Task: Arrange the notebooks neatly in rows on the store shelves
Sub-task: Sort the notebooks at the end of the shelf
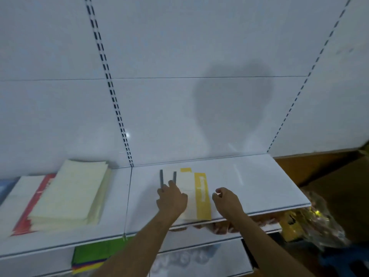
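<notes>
Notebooks (pixel 196 193) with yellow spines are lying flat on the white shelf (pixel 259 182), partly under the left hand (pixel 172 198), which is pressing down with fingers spread. Right hand (pixel 226 200) is hovering just beside them, fingers loosely curled, holding nothing. Another stack of notebooks (pixel 69 192) is sitting well apart at left.

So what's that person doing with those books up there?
A person is tidying notebooks on a white store shelf. The left hand lies with straight fingers on a cream notebook with a yellow strip, next to two thin grey sticks. The right hand hovers beside it, fingers loosely curled, holding nothing. To the left, a neat stack of cream notebooks sits on the shelf.
</notes>
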{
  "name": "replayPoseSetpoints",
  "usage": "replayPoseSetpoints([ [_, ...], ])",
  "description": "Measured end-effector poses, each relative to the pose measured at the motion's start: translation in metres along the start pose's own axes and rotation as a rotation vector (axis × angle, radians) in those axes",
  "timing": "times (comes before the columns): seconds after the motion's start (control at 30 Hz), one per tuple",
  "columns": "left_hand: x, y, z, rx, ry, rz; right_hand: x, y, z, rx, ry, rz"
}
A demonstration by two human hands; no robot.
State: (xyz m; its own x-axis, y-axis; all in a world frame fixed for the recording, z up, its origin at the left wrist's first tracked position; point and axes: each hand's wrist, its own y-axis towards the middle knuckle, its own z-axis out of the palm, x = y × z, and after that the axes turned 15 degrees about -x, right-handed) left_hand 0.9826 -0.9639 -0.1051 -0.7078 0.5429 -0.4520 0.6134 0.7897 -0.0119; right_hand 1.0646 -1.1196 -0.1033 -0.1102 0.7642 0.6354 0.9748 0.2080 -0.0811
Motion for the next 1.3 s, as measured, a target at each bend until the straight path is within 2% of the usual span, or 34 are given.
replayPoseSetpoints([
  [0.1,0.012,0.015,0.009,0.053,0.005,-0.113,0.008,0.016,0.028,0.064,-0.055,0.040],
  [0.2,0.014,0.024,0.018,0.068,0.015,-0.184,0.017,0.024,0.049,0.020,-0.088,0.065],
  [0.3,0.008,0.022,0.030,0.072,0.077,-0.157,0.027,0.026,0.064,-0.035,-0.104,0.057],
  [0.4,0.007,0.028,0.033,0.014,0.102,-0.207,0.034,0.031,0.079,0.010,-0.060,0.012],
  [0.57,0.017,0.031,0.029,0.037,-0.130,-0.308,0.040,0.044,0.087,0.037,-0.082,-0.009],
  [0.8,0.005,0.010,0.018,-0.068,-0.513,-0.380,0.035,0.071,0.086,0.131,-0.056,-0.077],
  [0.9,0.003,0.001,-0.001,-0.178,-0.609,-0.378,0.056,0.066,0.083,0.126,0.000,-0.165],
  [1.07,0.032,-0.021,-0.044,-0.487,-0.656,-0.406,0.103,0.028,0.095,0.133,0.264,-0.325],
  [1.2,0.070,-0.058,-0.079,-0.645,-0.679,-0.493,0.146,-0.027,0.108,0.397,0.412,-0.383],
  [1.3,0.105,-0.084,-0.104,-0.746,-0.690,-0.616,0.175,-0.073,0.118,0.486,0.424,-0.491],
])
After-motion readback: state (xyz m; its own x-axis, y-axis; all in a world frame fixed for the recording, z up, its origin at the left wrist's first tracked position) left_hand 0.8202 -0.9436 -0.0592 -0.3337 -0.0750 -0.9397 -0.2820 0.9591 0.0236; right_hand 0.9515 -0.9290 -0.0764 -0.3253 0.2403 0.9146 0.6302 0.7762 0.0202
